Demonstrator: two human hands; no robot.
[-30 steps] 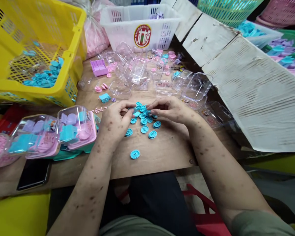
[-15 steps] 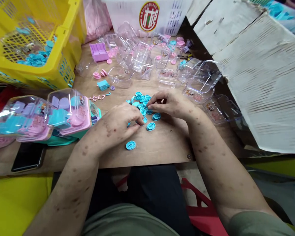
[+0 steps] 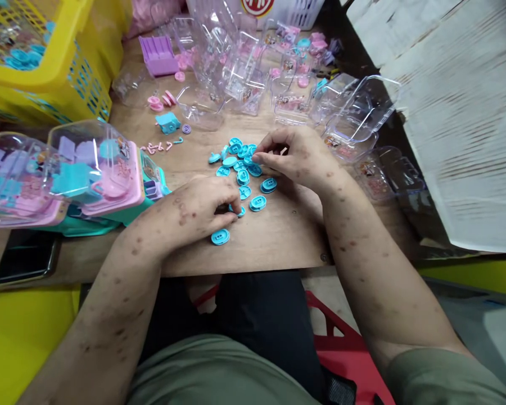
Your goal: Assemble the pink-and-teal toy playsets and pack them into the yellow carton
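Note:
A scatter of small teal oval plastic pieces (image 3: 241, 169) lies on the wooden table (image 3: 278, 236). My left hand (image 3: 198, 211) rests palm down on the table, its fingertips pinched on a teal piece near the front of the scatter; one more teal piece (image 3: 220, 237) lies just below that hand. My right hand (image 3: 293, 157) curls at the right side of the pile, fingers pinched on a teal piece at the pile's top.
Closed clear-lidded toy boxes (image 3: 93, 169) on pink bases stand at the left. Empty clear lids (image 3: 349, 112) crowd the back. A yellow basket (image 3: 63, 67) sits far left, a white corrugated board (image 3: 468, 129) at right, a black phone (image 3: 25, 256) at the front left edge.
My left hand has come down from the pile toward the table's front edge and settled on the nearer teal pieces. The right hand stays at the pile. The view has tilted downward.

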